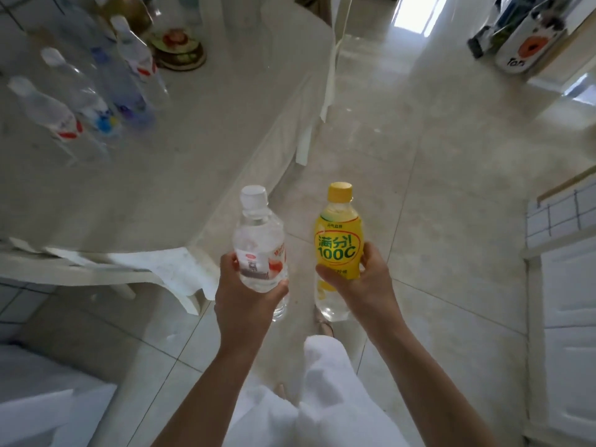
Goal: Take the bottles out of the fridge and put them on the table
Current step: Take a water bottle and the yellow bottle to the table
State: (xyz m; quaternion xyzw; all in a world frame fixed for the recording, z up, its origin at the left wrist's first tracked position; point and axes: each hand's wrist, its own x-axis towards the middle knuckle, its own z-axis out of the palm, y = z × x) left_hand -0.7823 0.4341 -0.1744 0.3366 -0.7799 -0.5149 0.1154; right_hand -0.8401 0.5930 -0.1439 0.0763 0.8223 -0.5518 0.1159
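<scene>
My left hand (245,298) grips a clear bottle (258,240) with a white cap and a red-and-white label, held upright. My right hand (361,282) grips a bottle with a yellow label and yellow cap (338,243), also upright. Both are held over the tiled floor, just off the near corner of the pale marble table (200,130). Several clear bottles (96,95) stand blurred on the table at the far left.
A round dish with food (179,48) sits at the table's far side. White chairs (154,269) stand at the table's near end and right edge. White cabinets (567,301) line the right. A bag (522,37) lies at the upper right. Open floor stretches ahead.
</scene>
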